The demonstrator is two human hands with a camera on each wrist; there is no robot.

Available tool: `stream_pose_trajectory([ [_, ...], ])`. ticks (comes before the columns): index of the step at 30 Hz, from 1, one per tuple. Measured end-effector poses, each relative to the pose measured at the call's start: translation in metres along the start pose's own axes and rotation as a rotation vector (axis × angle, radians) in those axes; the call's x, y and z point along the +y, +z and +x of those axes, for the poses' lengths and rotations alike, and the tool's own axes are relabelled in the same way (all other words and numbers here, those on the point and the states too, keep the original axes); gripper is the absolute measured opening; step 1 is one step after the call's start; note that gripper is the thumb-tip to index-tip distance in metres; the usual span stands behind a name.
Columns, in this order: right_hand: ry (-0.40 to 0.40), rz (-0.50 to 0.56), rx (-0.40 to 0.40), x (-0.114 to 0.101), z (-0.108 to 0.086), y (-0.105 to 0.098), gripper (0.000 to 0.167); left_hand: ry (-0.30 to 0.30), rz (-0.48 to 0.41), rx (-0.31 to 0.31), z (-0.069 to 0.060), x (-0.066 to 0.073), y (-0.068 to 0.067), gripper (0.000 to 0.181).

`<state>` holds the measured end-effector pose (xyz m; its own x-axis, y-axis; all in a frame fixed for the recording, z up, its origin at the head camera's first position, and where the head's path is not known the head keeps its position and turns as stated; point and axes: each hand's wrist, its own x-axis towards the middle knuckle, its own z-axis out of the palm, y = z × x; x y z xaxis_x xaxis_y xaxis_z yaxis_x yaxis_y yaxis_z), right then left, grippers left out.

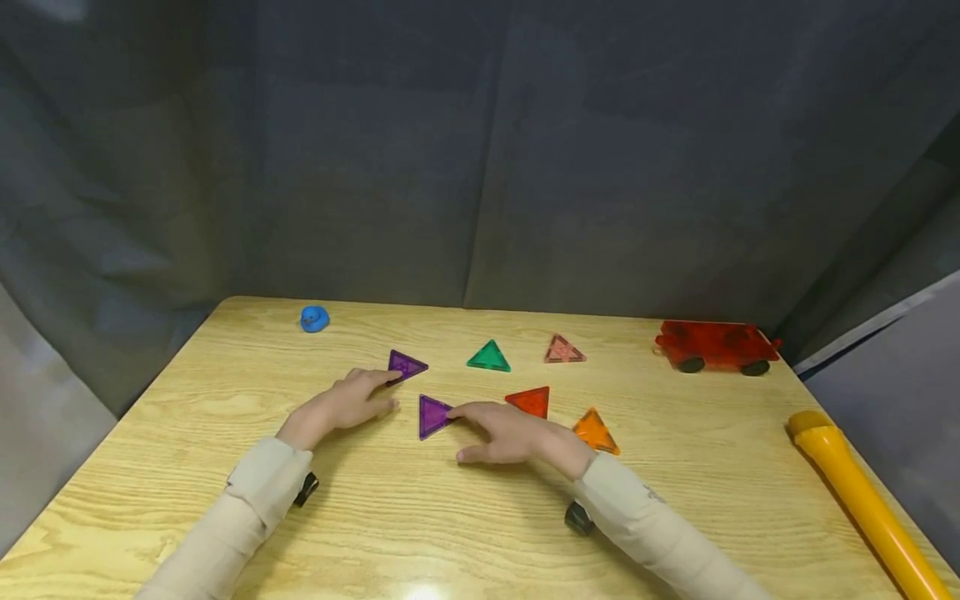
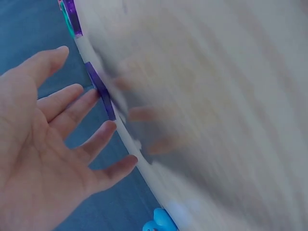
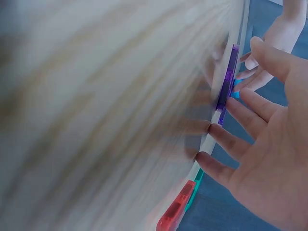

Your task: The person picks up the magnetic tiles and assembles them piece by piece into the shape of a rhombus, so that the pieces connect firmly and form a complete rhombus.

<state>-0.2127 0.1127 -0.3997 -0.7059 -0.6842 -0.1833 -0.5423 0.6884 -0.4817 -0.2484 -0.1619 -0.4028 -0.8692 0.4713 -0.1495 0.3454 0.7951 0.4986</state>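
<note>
My left hand (image 1: 342, 405) touches the edge of a purple triangular tile (image 1: 407, 365) with its fingertips, fingers relaxed. Nearer the front, my right hand (image 1: 504, 432) has its fingertips at the right corner of a second purple triangle (image 1: 432, 416). In the left wrist view the left fingers (image 2: 73, 113) are spread and meet the purple tile (image 2: 101, 91). The right wrist view has the right hand (image 3: 269, 144) with spread fingers beside a purple tile (image 3: 227, 79). A red triangle (image 1: 531, 401) lies behind the right hand, and an orange one (image 1: 595, 432) by the right wrist.
A green triangle (image 1: 489, 357) and a pink triangle (image 1: 564, 350) lie farther back. The blue duck (image 1: 314, 318) sits at the back left of the wooden table (image 1: 420, 533). A red wheeled car (image 1: 716, 346) stands back right, and a yellow tube (image 1: 862, 500) lies along the right edge.
</note>
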Motion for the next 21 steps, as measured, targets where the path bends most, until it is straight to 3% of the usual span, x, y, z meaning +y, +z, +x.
stream_pose_trajectory([
  [21, -0.015, 0.045, -0.033, -0.001, -0.030, 0.003, 0.062, 0.035, 0.013, 0.017, -0.045, 0.020, 0.013, 0.053],
])
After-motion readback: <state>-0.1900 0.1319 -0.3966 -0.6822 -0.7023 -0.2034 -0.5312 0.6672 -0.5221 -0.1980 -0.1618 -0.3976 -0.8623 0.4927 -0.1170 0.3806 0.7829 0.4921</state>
